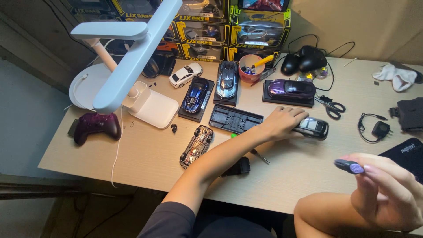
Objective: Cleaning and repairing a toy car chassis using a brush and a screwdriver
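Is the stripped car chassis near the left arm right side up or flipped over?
Cannot tell for sure. The chassis lies flat on the desk with no body shell on it, its inner parts showing; the left hand rests on a dark car.

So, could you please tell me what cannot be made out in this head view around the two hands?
- Dark model car: its front end is covered by the left hand.
- Purple-tipped tool in the right hand: its lower part is hidden by the fingers; blurred.
- Right hand: cut off by the frame's edge.
- Small black object: partly behind the left forearm.

Pale wood-grain counter (145, 152) against plain beige wall (361, 22); grey floor (26, 114) on the side, white folding desk lamp (128, 66) lights it.
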